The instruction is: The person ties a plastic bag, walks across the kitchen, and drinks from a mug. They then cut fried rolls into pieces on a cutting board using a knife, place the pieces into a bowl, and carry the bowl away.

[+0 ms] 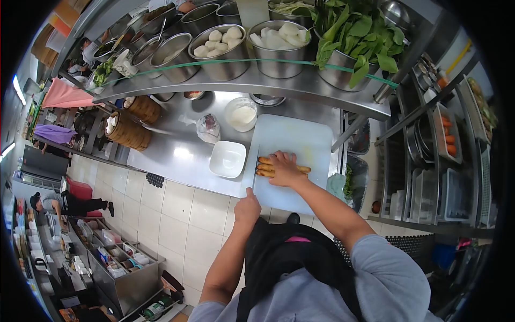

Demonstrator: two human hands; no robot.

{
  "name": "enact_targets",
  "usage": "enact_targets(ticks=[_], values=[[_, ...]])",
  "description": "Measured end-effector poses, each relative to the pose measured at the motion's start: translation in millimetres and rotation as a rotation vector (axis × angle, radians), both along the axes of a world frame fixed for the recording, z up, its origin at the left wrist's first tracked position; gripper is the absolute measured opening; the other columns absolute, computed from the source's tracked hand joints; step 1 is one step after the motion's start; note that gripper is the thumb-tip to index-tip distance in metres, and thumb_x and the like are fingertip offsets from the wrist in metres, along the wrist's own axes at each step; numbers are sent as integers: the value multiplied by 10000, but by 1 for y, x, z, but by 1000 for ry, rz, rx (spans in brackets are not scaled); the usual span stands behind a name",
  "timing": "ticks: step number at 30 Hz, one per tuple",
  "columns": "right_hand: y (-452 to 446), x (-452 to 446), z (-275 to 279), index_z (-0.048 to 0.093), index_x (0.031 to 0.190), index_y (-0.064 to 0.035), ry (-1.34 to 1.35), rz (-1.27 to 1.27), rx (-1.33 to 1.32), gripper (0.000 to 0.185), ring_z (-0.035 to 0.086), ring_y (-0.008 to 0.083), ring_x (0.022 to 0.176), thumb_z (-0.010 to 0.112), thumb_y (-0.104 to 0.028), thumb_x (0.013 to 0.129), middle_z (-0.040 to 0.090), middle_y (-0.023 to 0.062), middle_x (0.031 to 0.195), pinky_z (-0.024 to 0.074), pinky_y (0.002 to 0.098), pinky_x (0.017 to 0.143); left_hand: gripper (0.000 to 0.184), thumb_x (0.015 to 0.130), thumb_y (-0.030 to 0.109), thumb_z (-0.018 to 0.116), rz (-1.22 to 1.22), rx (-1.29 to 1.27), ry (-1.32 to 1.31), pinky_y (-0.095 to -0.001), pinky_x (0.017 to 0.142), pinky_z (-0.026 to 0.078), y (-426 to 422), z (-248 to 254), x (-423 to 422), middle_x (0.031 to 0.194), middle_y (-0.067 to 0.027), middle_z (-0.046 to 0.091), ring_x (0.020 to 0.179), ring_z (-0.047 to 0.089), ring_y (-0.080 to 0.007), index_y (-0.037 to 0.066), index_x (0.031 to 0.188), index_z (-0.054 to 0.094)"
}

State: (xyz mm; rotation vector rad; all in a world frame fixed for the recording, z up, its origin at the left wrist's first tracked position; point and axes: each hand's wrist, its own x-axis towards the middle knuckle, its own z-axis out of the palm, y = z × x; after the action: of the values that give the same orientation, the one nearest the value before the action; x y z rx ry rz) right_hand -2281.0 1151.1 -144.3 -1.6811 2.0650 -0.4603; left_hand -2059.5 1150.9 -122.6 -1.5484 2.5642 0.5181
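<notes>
Several long golden-brown fried rolls [265, 167] lie side by side on a white cutting board [292, 134]. My right hand [284, 169] rests on top of them, palm down and fingers spread. By the board's left edge, my left hand [247, 208] is closed around the handle of what looks like a knife [254, 180]. Its narrow blade points away from me, close to the rolls' left ends, and is hard to make out against the board. Left of the board sits a white square bowl [227, 159].
Behind the bowl stand a plastic bag [208, 129] and a tub of white paste [241, 115]. A shelf [230, 86] with metal pots and leafy greens [365, 40] overhangs the counter. Bamboo steamers [129, 131] are at left, a rack [434, 161] at right. A person [59, 201] works farther left.
</notes>
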Motion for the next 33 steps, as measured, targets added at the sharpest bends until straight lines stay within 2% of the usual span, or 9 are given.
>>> enact_targets(ticks=[4, 6, 7, 9, 12, 16, 24, 31, 33], values=[[6, -33, -1, 556, 1360, -107, 0, -69, -72, 709, 489, 321, 1267, 775, -338, 727, 531, 108, 1311, 332, 600, 1059, 244, 1005, 231, 534, 17, 30, 21, -573, 656, 568, -4, 14, 0, 764, -286, 689, 732, 699, -486, 35, 1121, 446], [5, -52, -4, 646, 1257, -130, -150, -90, -80, 475, 539, 310, 1204, 716, -272, 809, 620, 78, 1198, 366, 566, 1022, 238, 1007, 233, 530, 35, 20, 37, -579, 651, 563, -3, 19, -1, 765, -291, 686, 729, 693, -495, 39, 1117, 447], [5, -56, -1, 646, 1257, -130, -149, -96, -78, 475, 539, 310, 1204, 716, -272, 809, 620, 78, 1198, 366, 566, 1022, 238, 1007, 233, 530, 30, 22, 37, -579, 651, 563, -2, 21, -2, 765, -291, 686, 729, 693, -495, 39, 1117, 447], [3, -60, 4, 724, 1119, -150, -168, -64, -114, 261, 571, 292, 1154, 653, -195, 872, 678, 48, 1090, 380, 540, 1000, 230, 1009, 232, 528, 41, 29, 36, -582, 648, 560, -3, 26, -5, 766, -296, 684, 728, 688, -502, 40, 1108, 448], [-1, -58, 14, 761, 1021, -162, -108, -54, 0, 179, 572, 284, 1151, 641, -175, 888, 707, 38, 1062, 375, 541, 1001, 228, 1011, 231, 526, 32, 23, 53, -583, 643, 557, -3, 29, -6, 764, -299, 680, 722, 684, -504, 37, 1101, 448], [-7, -57, 12, 775, 949, -166, -68, -57, 145, 138, 575, 283, 1143, 653, -183, 888, 723, 31, 1045, 368, 552, 1005, 225, 1011, 228, 527, 26, 13, 77, -584, 641, 554, -2, 31, -2, 755, -300, 676, 714, 680, -501, 34, 1094, 450], [-6, -54, 18, 726, 787, -186, -22, -57, 25, 89, 591, 267, 1100, 673, -132, 834, 720, 2, 940, 334, 608, 1051, 230, 1002, 225, 547, 51, 11, 84, -590, 636, 544, 2, 25, 5, 736, -288, 669, 702, 669, -508, 27, 1083, 464], [-3, -55, 22, 692, 764, -161, -8, -35, -28, 75, 609, 253, 1066, 665, -137, 830, 708, 9, 884, 338, 633, 1040, 235, 995, 232, 558, 44, 7, 80, -594, 644, 543, 4, 21, 3, 747, -294, 672, 711, 670, -511, 31, 1079, 469], [9, -62, 23, 673, 761, -130, -168, -204, -174, 84, 640, 249, 966, 692, -173, 830, 706, 22, 849, 435, 550, 971, 235, 995, 233, 559, 58, 18, 101, -598, 648, 542, 5, 22, 4, 747, -295, 672, 716, 670, -511, 33, 1084, 473]])
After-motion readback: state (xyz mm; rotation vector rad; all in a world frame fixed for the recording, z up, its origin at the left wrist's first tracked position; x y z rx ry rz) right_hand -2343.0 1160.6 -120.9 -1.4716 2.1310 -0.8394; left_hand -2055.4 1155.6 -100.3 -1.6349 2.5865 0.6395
